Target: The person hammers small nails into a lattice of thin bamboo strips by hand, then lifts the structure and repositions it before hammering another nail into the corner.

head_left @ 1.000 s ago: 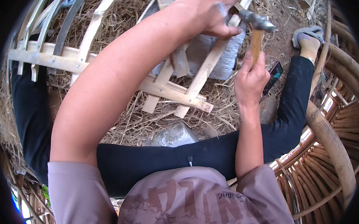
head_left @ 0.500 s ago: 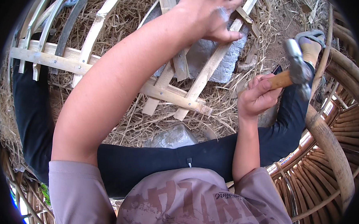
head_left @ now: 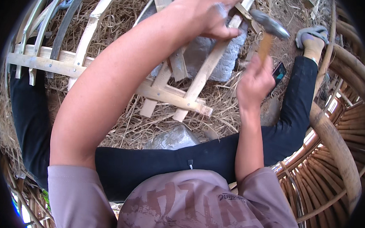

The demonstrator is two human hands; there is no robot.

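My left hand (head_left: 211,17) reaches to the top edge, its thumb and fingers gripping a pale wooden slat (head_left: 206,76) beside a short crosspiece (head_left: 246,14). Some fingertips are cut off by the picture's edge; whether they pinch a nail I cannot tell. In my right hand (head_left: 255,82) is a hammer (head_left: 270,25), held by its wooden handle with the metal head up, near the crosspiece and apart from it. The slats belong to a curved frame, joined by a nailed double rail (head_left: 42,62). Under the slats lies a grey stone block (head_left: 227,61).
Dry straw (head_left: 120,129) covers the ground. Another grey stone (head_left: 173,138) lies before my lap. A dark phone-like object (head_left: 278,73) is beside my right wrist. A sandalled foot (head_left: 314,42) rests at the right, next to curved cane furniture (head_left: 339,149).
My right hand has turned and brought the hammer up and leftward, its head now close to the left hand. The slat frame and left hand have shifted slightly left in the picture.
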